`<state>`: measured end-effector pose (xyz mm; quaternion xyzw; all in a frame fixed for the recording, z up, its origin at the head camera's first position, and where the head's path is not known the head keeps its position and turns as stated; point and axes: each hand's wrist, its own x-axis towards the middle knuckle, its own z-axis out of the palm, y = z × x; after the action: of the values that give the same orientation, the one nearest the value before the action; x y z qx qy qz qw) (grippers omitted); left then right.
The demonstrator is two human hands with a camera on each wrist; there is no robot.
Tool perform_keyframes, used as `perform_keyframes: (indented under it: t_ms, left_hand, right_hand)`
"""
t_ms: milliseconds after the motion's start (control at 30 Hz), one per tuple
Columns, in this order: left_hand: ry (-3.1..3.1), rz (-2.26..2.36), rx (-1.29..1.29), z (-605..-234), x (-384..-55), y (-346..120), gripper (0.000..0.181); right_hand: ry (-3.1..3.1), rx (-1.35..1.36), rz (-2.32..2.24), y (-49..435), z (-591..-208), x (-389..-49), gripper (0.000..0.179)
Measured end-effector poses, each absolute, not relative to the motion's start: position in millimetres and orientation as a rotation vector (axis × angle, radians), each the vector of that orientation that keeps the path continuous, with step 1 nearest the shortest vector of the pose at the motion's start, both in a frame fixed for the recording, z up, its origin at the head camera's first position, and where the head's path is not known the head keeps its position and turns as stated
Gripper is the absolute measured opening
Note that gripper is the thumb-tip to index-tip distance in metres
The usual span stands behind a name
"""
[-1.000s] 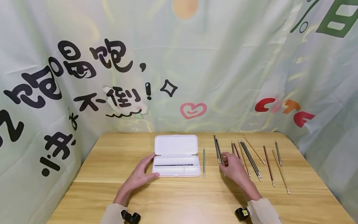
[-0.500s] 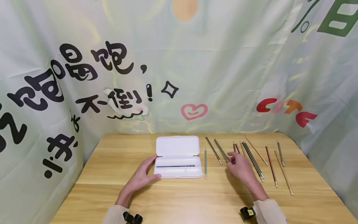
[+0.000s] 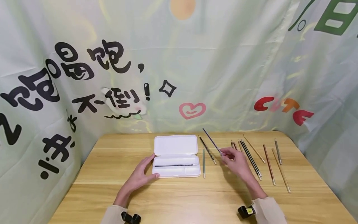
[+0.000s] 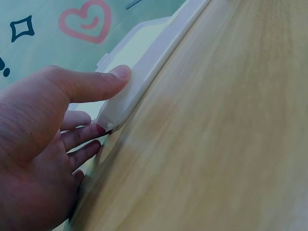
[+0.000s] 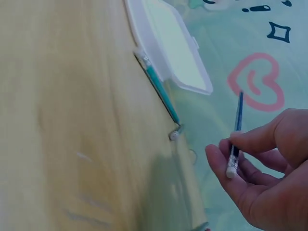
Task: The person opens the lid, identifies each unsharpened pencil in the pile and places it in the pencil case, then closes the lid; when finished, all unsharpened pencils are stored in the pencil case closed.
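In the head view a white plastic pencil case [image 3: 193, 173] lies with its lid [image 3: 176, 145] tipped back, one dark pencil [image 3: 174, 165] lengthwise inside. My left hand [image 3: 141, 171] rests against the case's left end, fingers spread and the thumb [image 4: 103, 85] along its front wall in the left wrist view. My right hand [image 3: 237, 162] pinches a dark blue pencil [image 3: 211, 140] near its eraser end, the other end pointing up and to the left. Between case and hand lie a green pencil [image 3: 204, 164] and a black patterned pencil [image 3: 208, 150].
Right of the hand several pencils are spread on the wooden table [image 3: 179, 199]: black ones [image 3: 251, 161], a dark red one [image 3: 269, 165], a natural-wood one [image 3: 281, 171] and a grey one [image 3: 278, 151]. A printed curtain [image 3: 229, 77] hangs behind the table.
My right hand has lifted the blue pencil from beside the black patterned one. The patterned pencil now lies further left, slanted near the green one. My left hand stays at the case.
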<state>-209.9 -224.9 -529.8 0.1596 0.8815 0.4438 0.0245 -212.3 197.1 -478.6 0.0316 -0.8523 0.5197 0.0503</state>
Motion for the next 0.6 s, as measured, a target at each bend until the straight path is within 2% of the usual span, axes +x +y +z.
perform_keyframes:
  t_ms: [267,600]
  left_hand:
    - [2.73,1.358,0.487,-531.0,-209.7,-225.9,0.094]
    - [2.714,1.36,0.476,-528.1,-209.3,-225.1,0.094]
  right_hand:
    - [-2.525,0.148,1.613,175.5,-490.1,-210.8,0.014]
    - [-2.488,0.22,1.67,137.2,-492.8,-216.3,0.01]
